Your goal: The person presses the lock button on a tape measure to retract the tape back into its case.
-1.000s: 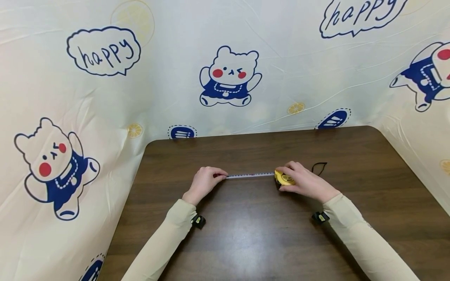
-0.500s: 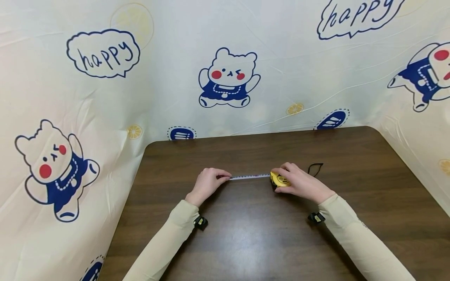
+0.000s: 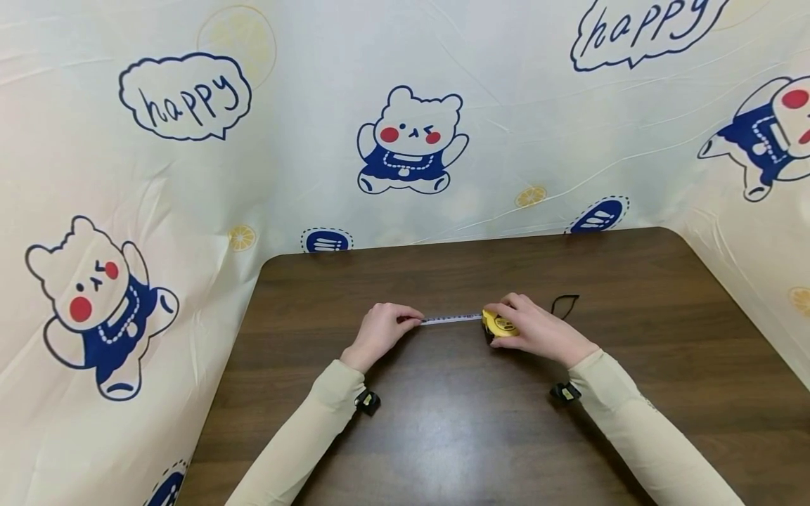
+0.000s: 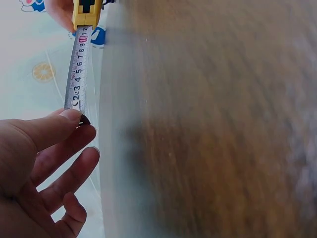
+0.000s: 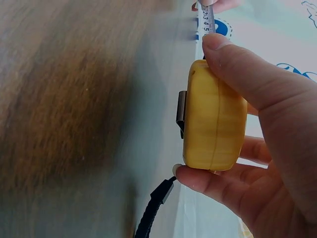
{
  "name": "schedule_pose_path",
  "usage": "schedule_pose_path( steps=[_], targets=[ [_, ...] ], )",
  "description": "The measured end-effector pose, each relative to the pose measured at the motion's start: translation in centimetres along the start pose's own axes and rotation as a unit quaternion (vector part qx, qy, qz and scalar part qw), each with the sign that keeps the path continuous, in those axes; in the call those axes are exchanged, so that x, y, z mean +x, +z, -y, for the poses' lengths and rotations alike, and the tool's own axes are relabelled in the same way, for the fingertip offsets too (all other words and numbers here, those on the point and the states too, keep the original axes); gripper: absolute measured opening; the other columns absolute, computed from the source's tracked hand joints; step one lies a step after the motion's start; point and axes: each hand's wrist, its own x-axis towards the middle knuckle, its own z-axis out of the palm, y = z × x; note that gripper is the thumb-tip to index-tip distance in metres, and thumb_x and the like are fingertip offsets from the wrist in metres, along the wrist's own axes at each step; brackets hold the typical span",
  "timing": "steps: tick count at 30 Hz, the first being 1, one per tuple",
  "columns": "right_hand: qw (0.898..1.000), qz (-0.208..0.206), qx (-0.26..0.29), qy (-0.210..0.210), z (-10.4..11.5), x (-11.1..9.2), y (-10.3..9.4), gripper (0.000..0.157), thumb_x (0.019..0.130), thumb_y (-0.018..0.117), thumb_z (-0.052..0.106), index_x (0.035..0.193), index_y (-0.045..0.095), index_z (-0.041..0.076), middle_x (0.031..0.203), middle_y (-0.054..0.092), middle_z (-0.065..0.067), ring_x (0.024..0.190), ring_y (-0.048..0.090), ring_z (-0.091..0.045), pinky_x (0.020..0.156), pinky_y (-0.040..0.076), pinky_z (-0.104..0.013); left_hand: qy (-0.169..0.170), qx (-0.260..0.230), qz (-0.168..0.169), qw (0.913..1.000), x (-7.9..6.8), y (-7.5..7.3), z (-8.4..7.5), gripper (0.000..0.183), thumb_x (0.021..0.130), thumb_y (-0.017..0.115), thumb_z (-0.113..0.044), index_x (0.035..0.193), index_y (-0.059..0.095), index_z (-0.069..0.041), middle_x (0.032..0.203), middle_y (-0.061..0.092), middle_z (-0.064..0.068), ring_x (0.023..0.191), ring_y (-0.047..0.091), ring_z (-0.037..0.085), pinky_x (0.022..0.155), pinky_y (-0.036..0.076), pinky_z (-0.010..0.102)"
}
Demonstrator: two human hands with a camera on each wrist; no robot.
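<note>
A yellow tape measure [image 3: 500, 325] is held in my right hand [image 3: 534, 330], with thumb and fingers around its case. Its white blade [image 3: 452, 319] stretches leftward to my left hand [image 3: 382, 330], which pinches the dark end hook between thumb and index finger. In the left wrist view, the blade [image 4: 78, 69] shows markings up to about 12 at the mouth of the case. A metal belt clip [image 5: 181, 113] sits on the side of the case in the right wrist view, and a black wrist strap [image 5: 154, 203] trails from it.
The brown wooden table [image 3: 436, 414] lies beneath both hands. Behind it and at its sides hangs a pale cloth [image 3: 304, 154] printed with bears and lettering. A small black camera is worn at each wrist.
My hands have come closer together, the left moving right and the right moving left. The exposed stretch of blade has become shorter.
</note>
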Motion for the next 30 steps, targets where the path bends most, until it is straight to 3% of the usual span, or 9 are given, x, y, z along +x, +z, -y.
schedule_pose_path(
  steps=[30],
  targets=[
    [1.0,0.005,0.014,-0.004,1.1,1.2,0.5,0.061,0.091,0.083,0.033,0.142,0.06,0.009,0.123,0.06,-0.008,0.106,0.056,-0.021,0.088,0.054,-0.039,0.016,-0.006,0.006,0.9998,0.8,1.2,-1.3,0.013,0.098,0.075,-0.02,0.107,0.084,-0.019,0.104,0.08,-0.003,0.097,0.075,0.015,0.088,0.059,0.037]
  ],
)
